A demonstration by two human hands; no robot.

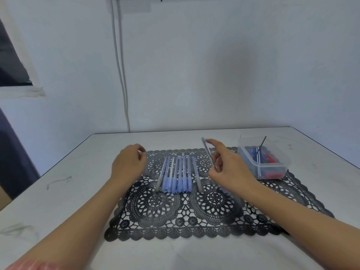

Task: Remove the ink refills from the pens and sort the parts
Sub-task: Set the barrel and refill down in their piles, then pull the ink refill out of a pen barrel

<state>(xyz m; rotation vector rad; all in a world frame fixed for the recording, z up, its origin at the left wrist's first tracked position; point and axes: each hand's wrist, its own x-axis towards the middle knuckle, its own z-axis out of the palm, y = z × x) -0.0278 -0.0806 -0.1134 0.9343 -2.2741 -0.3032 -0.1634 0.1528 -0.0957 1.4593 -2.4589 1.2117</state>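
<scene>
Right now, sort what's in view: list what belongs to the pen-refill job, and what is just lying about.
Belongs to the job:
row of pens on the mat
held pen, pinched by the right hand
clear tub of blue and red parts
left hand, curled beside the row

Just lying about:
black lace mat
white table
wall cables
</scene>
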